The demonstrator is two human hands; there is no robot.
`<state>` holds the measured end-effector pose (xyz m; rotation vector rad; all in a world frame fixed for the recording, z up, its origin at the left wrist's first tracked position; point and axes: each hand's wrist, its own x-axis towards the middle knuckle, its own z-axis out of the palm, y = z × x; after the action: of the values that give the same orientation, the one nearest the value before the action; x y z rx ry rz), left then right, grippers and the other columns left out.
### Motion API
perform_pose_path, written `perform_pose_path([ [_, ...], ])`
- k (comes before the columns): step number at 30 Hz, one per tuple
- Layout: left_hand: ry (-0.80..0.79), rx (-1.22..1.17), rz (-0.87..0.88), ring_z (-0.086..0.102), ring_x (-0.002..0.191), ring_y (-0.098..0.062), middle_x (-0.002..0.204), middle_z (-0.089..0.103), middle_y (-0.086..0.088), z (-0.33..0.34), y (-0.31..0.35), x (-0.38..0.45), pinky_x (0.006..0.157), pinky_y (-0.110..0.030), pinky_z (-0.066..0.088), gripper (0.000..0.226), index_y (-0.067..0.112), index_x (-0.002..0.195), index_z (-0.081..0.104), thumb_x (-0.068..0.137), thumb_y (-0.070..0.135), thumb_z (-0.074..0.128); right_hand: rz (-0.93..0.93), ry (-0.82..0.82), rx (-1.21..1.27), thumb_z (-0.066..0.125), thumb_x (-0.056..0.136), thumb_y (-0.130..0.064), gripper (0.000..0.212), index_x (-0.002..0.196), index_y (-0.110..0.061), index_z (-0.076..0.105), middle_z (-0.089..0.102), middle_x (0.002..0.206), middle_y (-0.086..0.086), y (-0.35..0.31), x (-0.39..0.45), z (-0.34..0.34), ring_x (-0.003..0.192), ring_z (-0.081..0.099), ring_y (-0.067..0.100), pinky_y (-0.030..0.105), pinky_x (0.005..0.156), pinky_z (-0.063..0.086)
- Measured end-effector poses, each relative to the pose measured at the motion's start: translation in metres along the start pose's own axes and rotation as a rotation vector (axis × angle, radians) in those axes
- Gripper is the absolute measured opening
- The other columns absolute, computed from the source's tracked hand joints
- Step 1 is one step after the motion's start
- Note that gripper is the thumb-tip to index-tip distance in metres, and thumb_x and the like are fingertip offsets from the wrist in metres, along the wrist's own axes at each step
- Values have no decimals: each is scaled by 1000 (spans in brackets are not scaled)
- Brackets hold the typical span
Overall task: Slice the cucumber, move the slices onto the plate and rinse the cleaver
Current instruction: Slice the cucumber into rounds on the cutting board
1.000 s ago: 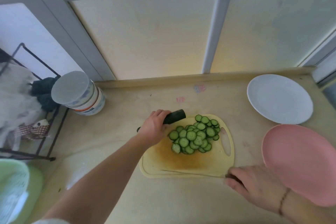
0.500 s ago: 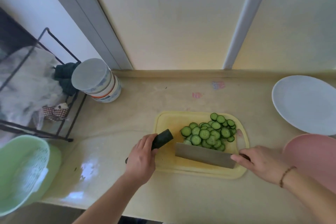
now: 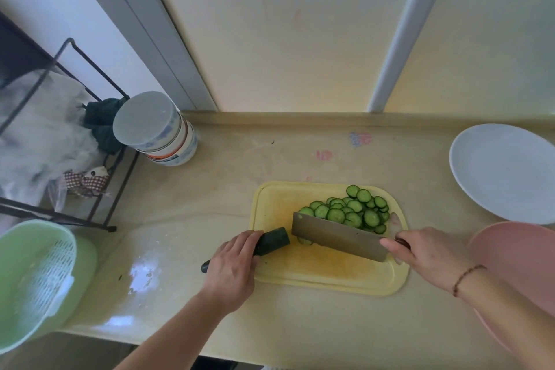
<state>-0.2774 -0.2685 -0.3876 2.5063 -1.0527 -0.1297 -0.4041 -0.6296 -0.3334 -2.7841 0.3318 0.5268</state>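
Observation:
A yellow cutting board (image 3: 327, 275) lies on the counter. A heap of green cucumber slices (image 3: 351, 211) covers its far right part. My left hand (image 3: 232, 264) grips the uncut dark cucumber piece (image 3: 271, 241) at the board's left edge, its cut end pointing right. My right hand (image 3: 426, 252) holds the cleaver (image 3: 336, 234) by the handle, blade standing on edge just right of the cucumber's cut end and in front of the slices. One slice lies under the blade's left end. A white plate (image 3: 504, 171) sits at the far right.
A pink plate (image 3: 522, 267) lies right of the board, partly under my right wrist. A stack of bowls (image 3: 156, 129) stands at the back left beside a black wire rack (image 3: 90, 141). A green colander basin (image 3: 36, 276) sits at the counter's left end.
The cleaver went from lying flat at the board's near edge to standing on edge by the cucumber's cut end. My left hand drew the cucumber toward the board's near left. The camera tilted down.

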Motion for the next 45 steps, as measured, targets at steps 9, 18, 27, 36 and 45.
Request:
perform_pose_path([
  [9,4,24,42,64,103,-26,121,63,-5,2,-3,-1,84,-40,56,40,11,132,51,95,23,41,64,35,37,3,77,-80,73,61,-27,49,60,55,1,-2,-1,12,54,60,14,39,58,53],
  [18,-71,91,322,59,115,-22,128,61,-3,1,-6,-9,96,-36,51,43,13,137,51,94,17,56,18,-25,134,6,78,-84,86,61,-12,50,48,52,-2,-4,-5,13,54,57,21,38,55,47],
  [27,-45,115,280,63,113,-21,125,65,1,11,11,-13,96,-37,52,55,17,134,56,82,17,75,28,-58,41,6,79,-79,72,59,-21,42,65,69,-1,-19,1,9,50,51,13,30,51,39],
  [36,-15,82,288,63,111,-21,125,65,0,12,8,-11,95,-36,52,38,15,133,58,99,25,46,108,21,-2,5,80,-78,97,109,-6,62,61,60,-3,-11,9,15,52,59,10,39,57,55],
  [45,-22,77,290,63,112,-21,127,64,0,15,6,-12,96,-36,52,40,16,135,57,96,23,53,118,70,-7,7,80,-76,66,66,-24,44,55,54,-2,-17,11,11,50,57,15,36,49,48],
])
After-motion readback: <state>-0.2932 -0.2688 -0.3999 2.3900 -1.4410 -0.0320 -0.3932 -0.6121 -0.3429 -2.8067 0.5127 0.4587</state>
